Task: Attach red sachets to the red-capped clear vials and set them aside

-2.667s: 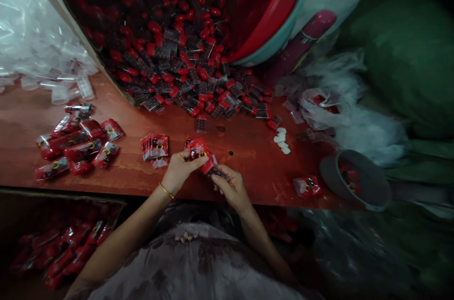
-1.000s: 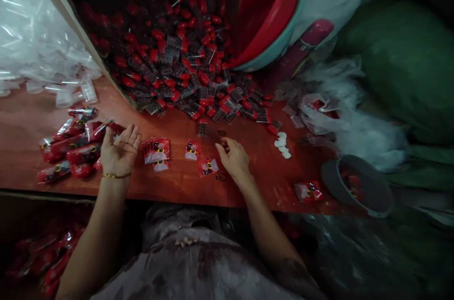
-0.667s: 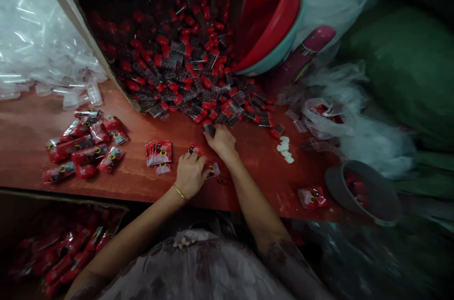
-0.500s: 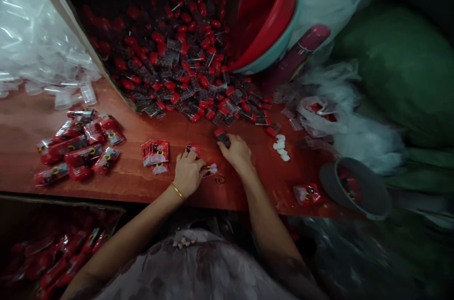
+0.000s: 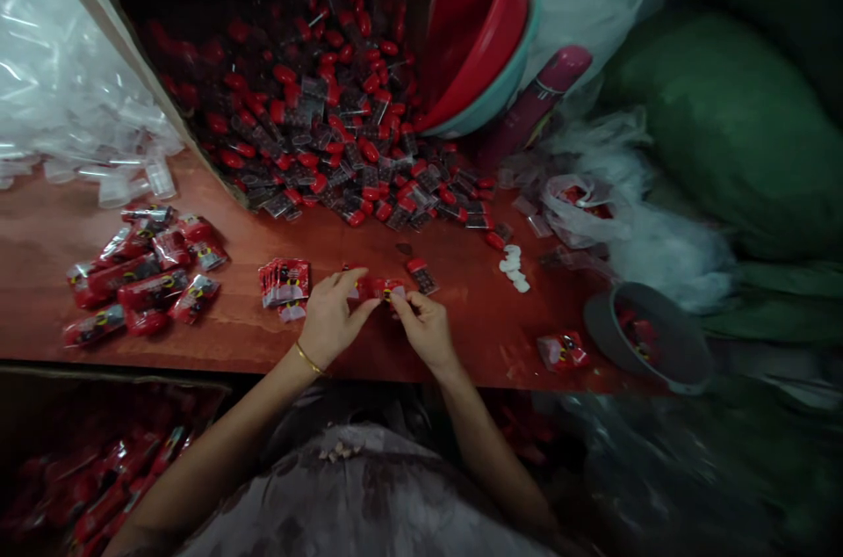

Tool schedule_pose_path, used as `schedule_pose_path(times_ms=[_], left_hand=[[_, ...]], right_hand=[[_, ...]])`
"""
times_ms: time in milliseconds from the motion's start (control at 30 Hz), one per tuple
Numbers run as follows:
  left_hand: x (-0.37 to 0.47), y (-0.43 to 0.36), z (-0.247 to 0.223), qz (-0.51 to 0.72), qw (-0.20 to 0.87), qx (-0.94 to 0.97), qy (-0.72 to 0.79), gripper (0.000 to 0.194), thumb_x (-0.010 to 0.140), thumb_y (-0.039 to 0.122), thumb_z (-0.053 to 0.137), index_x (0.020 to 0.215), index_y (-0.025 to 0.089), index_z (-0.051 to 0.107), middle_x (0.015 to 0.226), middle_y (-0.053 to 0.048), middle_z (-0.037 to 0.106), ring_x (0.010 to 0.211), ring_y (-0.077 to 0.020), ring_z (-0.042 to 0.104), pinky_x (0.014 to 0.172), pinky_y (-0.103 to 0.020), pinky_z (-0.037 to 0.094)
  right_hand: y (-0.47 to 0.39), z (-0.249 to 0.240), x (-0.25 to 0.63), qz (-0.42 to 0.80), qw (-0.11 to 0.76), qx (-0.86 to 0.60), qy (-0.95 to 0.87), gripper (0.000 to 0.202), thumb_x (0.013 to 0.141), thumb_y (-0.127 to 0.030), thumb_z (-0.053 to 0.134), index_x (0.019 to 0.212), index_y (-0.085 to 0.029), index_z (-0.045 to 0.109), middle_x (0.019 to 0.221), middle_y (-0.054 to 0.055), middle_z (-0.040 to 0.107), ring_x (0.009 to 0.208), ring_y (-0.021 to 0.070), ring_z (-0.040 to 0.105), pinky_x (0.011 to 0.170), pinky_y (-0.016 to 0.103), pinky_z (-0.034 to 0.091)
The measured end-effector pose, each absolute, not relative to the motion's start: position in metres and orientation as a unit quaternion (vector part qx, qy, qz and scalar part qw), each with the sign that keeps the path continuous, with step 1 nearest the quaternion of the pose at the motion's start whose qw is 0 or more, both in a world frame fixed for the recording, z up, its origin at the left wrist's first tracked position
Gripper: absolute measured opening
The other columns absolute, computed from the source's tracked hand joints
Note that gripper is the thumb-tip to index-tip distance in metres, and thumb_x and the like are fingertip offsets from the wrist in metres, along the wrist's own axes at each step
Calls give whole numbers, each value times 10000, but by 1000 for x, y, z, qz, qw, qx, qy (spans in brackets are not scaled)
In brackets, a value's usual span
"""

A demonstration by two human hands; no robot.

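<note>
Both of my hands pinch a small red printed plastic wrapper (image 5: 385,286) just above the table, close in front of me. My left hand (image 5: 327,320), with a gold bangle at the wrist, is closed on its left side, thumb toward the fingertips. Closed on the right side is my right hand (image 5: 427,330). A clear container with a red cap (image 5: 420,274) lies on the table just beyond my right fingers. To the left of my left hand sits a fanned stack of red printed wrappers (image 5: 284,283). Part of another red wrapper shows behind my left fingers.
An open carton (image 5: 141,69) spills red-capped clear containers (image 5: 369,151) onto the table. Filled red packets (image 5: 148,276) lie left. Right are white discs (image 5: 514,267), a grey bowl (image 5: 698,364) and a red packet (image 5: 563,350). Red and teal basins (image 5: 507,3) lean behind.
My right hand has let go of the red-capped container, now lying on the table, and moved left to the wrapper. My left hand has shifted slightly; both now hold the wrapper.
</note>
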State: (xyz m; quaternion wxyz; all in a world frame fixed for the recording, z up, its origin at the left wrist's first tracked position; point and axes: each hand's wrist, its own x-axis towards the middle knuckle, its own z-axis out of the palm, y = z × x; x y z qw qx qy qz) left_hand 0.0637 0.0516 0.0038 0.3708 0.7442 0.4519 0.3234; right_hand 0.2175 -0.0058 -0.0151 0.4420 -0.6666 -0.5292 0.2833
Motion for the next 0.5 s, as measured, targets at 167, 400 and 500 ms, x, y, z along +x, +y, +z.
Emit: schedule_pose_path(times_ms=[167, 400, 500], left_hand=[[76, 38, -9, 379, 637, 505, 443, 312, 675, 413, 676, 856, 160, 704, 768, -40, 699, 685, -162, 593, 677, -275, 465], [71, 38, -14, 371, 573, 565, 464, 211, 671, 372, 680, 670, 164, 719, 637, -18, 679, 618, -149, 575, 645, -256, 446], [70, 38, -12, 360, 556, 582, 472, 235, 679, 392, 671, 620, 167, 702, 571, -2, 642, 560, -129, 537, 580, -234, 421]], right_hand=[[-6, -12, 199, 346, 522, -650, -430, 340, 819, -456, 511, 637, -180, 587, 535, -27, 540, 511, 112, 485, 518, 225, 406], [-8, -12, 200, 379, 532, -622, -431, 227, 779, -395, 570, 738, -178, 625, 662, -8, 605, 607, 122, 524, 598, 235, 431], [-6, -12, 200, 352, 509, -643, -451, 311, 810, -405, 522, 603, -177, 567, 520, -35, 493, 506, 99, 436, 500, 215, 357]])
